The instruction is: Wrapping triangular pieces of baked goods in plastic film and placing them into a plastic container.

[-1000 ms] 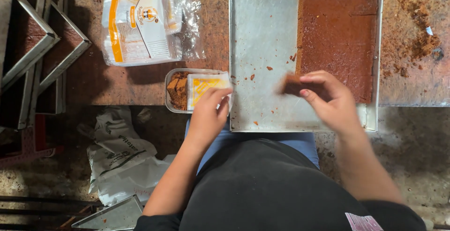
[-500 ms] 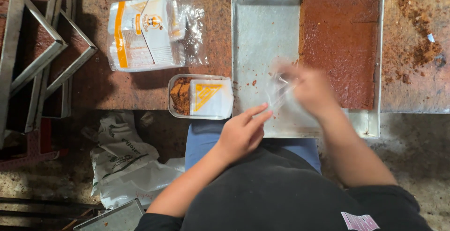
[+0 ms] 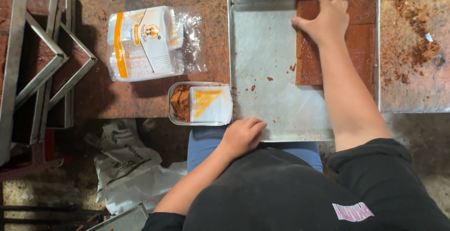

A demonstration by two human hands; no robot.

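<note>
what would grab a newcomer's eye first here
The big metal tray at top centre, bare on its left and filled on its right with a brown slab, where the right hand presses. The left hand rests at the tray's near edge, beside a small clear box of brown pieces, with a bag of packets behind.

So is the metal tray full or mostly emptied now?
Mostly emptied: the metal tray shows bare metal across its left side, with the brown slab only along the right, under the right hand.

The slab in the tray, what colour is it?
Reddish brown slab, seen from the head view.
</note>
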